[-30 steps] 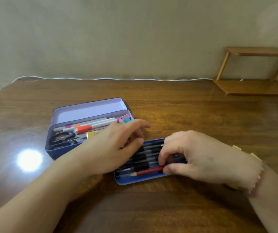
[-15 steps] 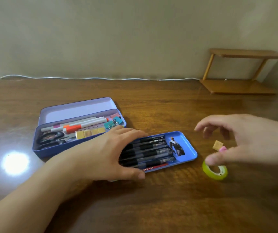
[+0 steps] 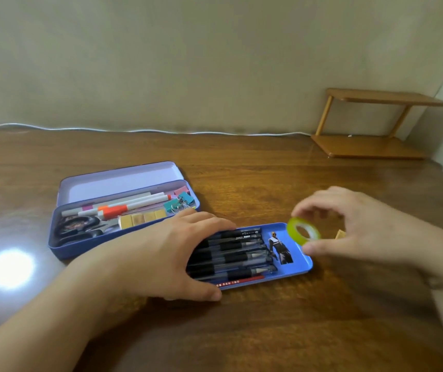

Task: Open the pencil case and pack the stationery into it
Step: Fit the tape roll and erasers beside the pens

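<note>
Table [image 3: 242, 331]: wood, carries all items. Shelf [image 3: 370, 146] well beyond the tray, far right by the wall. Case [image 3: 124, 237], blue tin, just behind-left of the tray, lid open; holds markers, scissors, clips, erasers. Tray [image 3: 299, 268], blue, loaded with black pens [image 3: 236, 253] and one red pencil along its near edge. Left hand [image 3: 166, 253] flat, fingers spread, pressing the tray's left end; grips nothing. Right hand [image 3: 362, 232] above the tray's right end, thumb and fingertips pinching a green tape roll [image 3: 303, 232], lifted clear. Small tan eraser [image 3: 339, 234] partly hidden behind that hand.
</note>
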`<control>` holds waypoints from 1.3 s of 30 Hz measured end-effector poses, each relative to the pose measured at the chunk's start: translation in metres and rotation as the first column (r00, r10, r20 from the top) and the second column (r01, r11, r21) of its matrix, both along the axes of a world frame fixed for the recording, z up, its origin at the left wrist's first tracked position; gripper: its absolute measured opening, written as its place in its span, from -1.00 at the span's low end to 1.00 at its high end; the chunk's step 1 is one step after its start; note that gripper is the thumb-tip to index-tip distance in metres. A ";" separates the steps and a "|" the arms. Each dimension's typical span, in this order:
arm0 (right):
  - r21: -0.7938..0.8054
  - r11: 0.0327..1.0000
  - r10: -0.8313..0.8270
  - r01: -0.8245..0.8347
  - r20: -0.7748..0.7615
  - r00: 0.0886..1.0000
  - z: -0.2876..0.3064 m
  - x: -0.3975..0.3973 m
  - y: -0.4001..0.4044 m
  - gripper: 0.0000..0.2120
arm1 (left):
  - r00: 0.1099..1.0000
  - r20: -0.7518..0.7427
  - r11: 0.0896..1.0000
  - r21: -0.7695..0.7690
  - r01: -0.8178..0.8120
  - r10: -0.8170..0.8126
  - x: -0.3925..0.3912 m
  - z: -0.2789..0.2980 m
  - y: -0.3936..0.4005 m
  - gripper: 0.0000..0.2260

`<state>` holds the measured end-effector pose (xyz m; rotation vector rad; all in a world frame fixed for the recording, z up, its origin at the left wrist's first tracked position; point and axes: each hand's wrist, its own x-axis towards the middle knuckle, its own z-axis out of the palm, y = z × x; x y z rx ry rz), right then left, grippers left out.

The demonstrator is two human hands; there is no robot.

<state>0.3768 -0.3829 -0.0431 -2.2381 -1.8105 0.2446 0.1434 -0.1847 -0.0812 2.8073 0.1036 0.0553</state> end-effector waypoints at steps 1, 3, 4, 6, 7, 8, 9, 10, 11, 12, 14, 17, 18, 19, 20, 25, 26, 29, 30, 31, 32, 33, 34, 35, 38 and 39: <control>0.029 0.999 0.017 -0.017 0.003 1.000 -0.005 -0.004 0.010 -0.52 | 1.000 -0.008 1.000 -0.002 -0.001 0.001 0.000 0.000 0.000 -0.22; 0.034 0.999 0.042 -0.042 0.019 0.999 -0.018 -0.010 0.025 -0.52 | 1.000 -0.017 1.000 -0.005 0.000 0.000 0.000 0.000 0.000 -0.22; 0.025 0.999 0.042 -0.042 0.023 0.999 -0.024 -0.011 0.028 -0.52 | 1.000 -0.016 1.000 -0.005 0.000 0.000 0.000 0.000 0.001 -0.22; 0.009 1.000 0.015 -0.015 -0.009 1.000 -0.031 -0.007 0.026 -0.51 | 1.000 -0.011 1.000 0.000 0.000 0.000 0.000 -0.001 0.001 -0.22; 0.009 1.000 0.003 -0.003 -0.030 1.000 -0.033 -0.003 0.023 -0.51 | 1.000 -0.009 1.000 0.005 0.001 -0.001 0.000 -0.001 0.001 -0.22; 0.015 1.000 -0.003 0.004 -0.047 0.999 -0.033 -0.001 0.020 -0.52 | 1.000 -0.009 1.000 0.007 0.002 -0.002 0.000 -0.001 0.001 -0.23; 0.030 1.000 -0.003 0.005 -0.063 0.998 -0.034 0.002 0.016 -0.54 | 1.000 -0.011 1.000 0.007 0.002 -0.002 0.000 -0.001 0.001 -0.23; 0.051 0.999 0.003 0.001 -0.082 0.997 -0.034 0.005 0.013 -0.56 | 1.000 -0.010 1.000 0.008 0.003 -0.002 -0.001 -0.001 0.001 -0.23; 0.066 0.998 0.003 0.003 -0.098 0.995 -0.034 0.008 0.010 -0.57 | 1.000 -0.008 1.000 0.013 0.003 -0.003 -0.001 -0.001 0.001 -0.23; 0.077 0.997 -0.008 0.016 -0.109 0.994 -0.032 0.011 0.005 -0.57 | 1.000 -0.007 1.000 0.017 0.004 -0.003 -0.001 -0.001 0.001 -0.22; 0.109 0.990 -0.075 0.087 -0.114 0.991 -0.026 0.025 -0.007 -0.62 | 1.000 -0.009 1.000 0.013 0.003 -0.003 -0.001 -0.001 0.002 -0.22; 0.022 0.983 -0.177 0.182 -0.138 0.974 -0.018 0.050 -0.033 -0.67 | 1.000 -0.011 1.000 0.017 0.009 -0.009 -0.001 -0.002 0.003 -0.24; -0.040 0.981 -0.194 0.190 -0.161 0.968 -0.019 0.056 -0.039 -0.66 | 1.000 -0.009 1.000 0.017 0.011 -0.010 -0.001 -0.002 0.003 -0.24; -0.084 0.977 -0.207 0.194 -0.179 0.962 -0.020 0.059 -0.043 -0.66 | 1.000 -0.006 1.000 0.014 0.009 -0.009 -0.001 -0.003 0.003 -0.24; -0.101 0.975 -0.215 0.199 -0.185 0.959 -0.021 0.060 -0.044 -0.69 | 1.000 -0.005 1.000 0.010 0.009 -0.009 -0.001 -0.003 0.003 -0.24; -0.097 0.958 -0.278 0.268 -0.116 0.953 -0.022 0.056 -0.039 -0.77 | 1.000 -0.002 1.000 0.011 0.017 -0.017 0.001 -0.003 0.004 -0.23; -0.119 0.952 -0.294 0.282 -0.099 0.951 -0.022 0.052 -0.036 -0.81 | 1.000 0.001 1.000 0.013 0.017 -0.017 0.001 -0.004 0.004 -0.23; -0.151 0.929 -0.343 0.339 -0.001 0.939 -0.024 0.037 -0.026 -0.77 | 1.000 0.004 1.000 0.023 0.018 -0.018 0.000 -0.004 0.005 -0.23; -0.136 0.925 -0.354 0.355 0.031 0.935 -0.024 0.032 -0.023 -0.78 | 1.000 0.005 1.000 0.024 0.018 -0.019 0.000 -0.004 0.004 -0.23; -0.116 0.922 -0.365 0.370 0.061 0.929 -0.024 0.028 -0.021 -0.80 | 1.000 0.008 1.000 0.023 0.018 -0.019 0.000 -0.005 0.004 -0.23; -0.086 0.922 -0.372 0.378 0.079 0.925 -0.024 0.024 -0.019 -0.81 | 1.000 0.011 1.000 0.022 0.018 -0.019 0.000 -0.004 0.004 -0.24; -0.034 0.926 -0.373 0.376 0.075 0.925 -0.024 0.021 -0.017 -0.82 | 1.000 0.011 1.000 0.022 0.019 -0.019 0.000 -0.004 0.004 -0.24; 0.048 0.929 -0.368 0.366 0.043 0.929 -0.024 0.016 -0.015 -0.83 | 1.000 0.007 1.000 0.022 0.020 -0.020 0.000 -0.004 0.003 -0.23; 0.147 0.927 -0.348 0.346 -0.012 0.937 -0.025 0.011 -0.012 -0.85 | 1.000 0.002 1.000 0.021 0.020 -0.020 0.000 -0.004 0.004 -0.23; 0.318 0.914 -0.213 0.252 -0.151 0.965 -0.028 -0.017 -0.001 -0.89 | 1.000 -0.001 1.000 0.016 0.023 -0.023 0.000 -0.004 0.004 -0.22; 0.317 0.925 -0.175 0.211 -0.138 0.975 -0.031 -0.024 0.003 -0.85 | 1.000 -0.005 1.000 0.014 0.022 -0.022 0.000 -0.004 0.004 -0.22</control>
